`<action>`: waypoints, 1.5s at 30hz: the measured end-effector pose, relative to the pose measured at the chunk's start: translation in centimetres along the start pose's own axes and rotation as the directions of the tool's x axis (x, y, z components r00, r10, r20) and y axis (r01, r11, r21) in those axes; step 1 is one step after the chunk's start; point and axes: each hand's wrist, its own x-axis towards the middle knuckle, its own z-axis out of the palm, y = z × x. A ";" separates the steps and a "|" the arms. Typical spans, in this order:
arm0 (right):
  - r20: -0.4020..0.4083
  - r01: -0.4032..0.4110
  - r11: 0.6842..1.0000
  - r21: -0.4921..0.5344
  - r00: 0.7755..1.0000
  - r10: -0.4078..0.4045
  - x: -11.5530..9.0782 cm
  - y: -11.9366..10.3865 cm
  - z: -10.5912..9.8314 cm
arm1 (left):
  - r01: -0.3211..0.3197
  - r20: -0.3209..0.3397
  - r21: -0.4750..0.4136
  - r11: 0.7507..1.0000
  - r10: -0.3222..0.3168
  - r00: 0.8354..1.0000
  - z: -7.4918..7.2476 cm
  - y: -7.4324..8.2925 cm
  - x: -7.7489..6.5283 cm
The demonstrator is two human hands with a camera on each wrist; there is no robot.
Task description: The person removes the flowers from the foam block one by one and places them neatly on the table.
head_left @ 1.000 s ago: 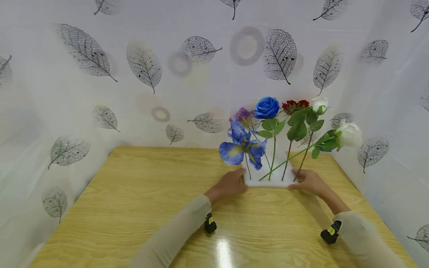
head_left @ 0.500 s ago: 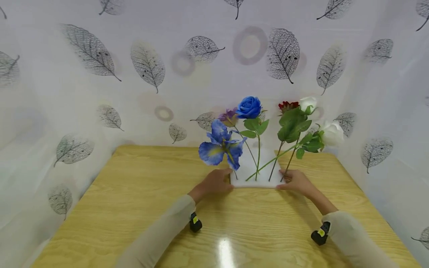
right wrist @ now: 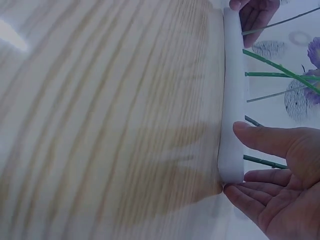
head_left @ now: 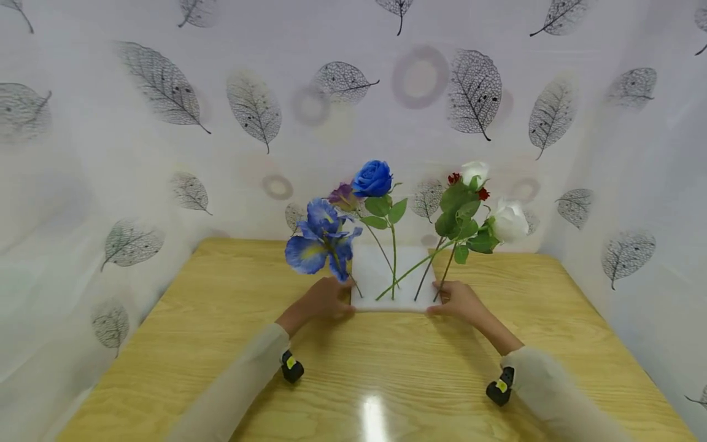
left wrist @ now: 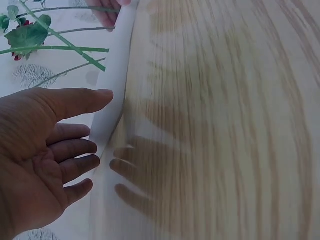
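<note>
A white foam block (head_left: 367,261) lies on the table with several artificial flowers standing in it. On its left lean a blue iris (head_left: 323,239) and a purple flower (head_left: 343,197), beside an upright blue rose (head_left: 372,178). Two white roses (head_left: 509,221) and a red flower (head_left: 483,194) lean right. My left hand (head_left: 326,299) holds the block's left end, its thumb by the front edge. At the other end, my right hand (head_left: 457,301) holds the block; in the right wrist view its thumb presses the front face and the fingers lie along the end.
The wooden table (head_left: 386,362) extends in front of the block and to both sides. Behind it hangs a pale curtain (head_left: 237,184) printed with leaves, close to the flower heads. Black cameras (head_left: 291,367) sit on both wrists.
Both hands have moved left together, and the foam block with all its flowers has slid left along the table between them. The head view has shifted slightly.
</note>
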 end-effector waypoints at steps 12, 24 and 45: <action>-0.006 0.003 0.999 0.053 1.000 -0.002 1.1 -3.9 3.2 | -0.021 -0.036 -0.095 0.995 0.017 0.999 -2.1 -3.6 -3.6; -0.023 0.015 0.999 0.049 1.000 -0.014 2.0 -7.0 5.4 | 0.028 0.002 -0.220 0.975 -0.028 1.000 -4.2 -5.8 -6.0; -0.077 0.071 0.997 0.039 0.995 -0.067 3.7 -11.3 8.2 | 0.092 -0.042 -0.279 0.956 -0.108 0.993 -6.2 -9.5 -8.9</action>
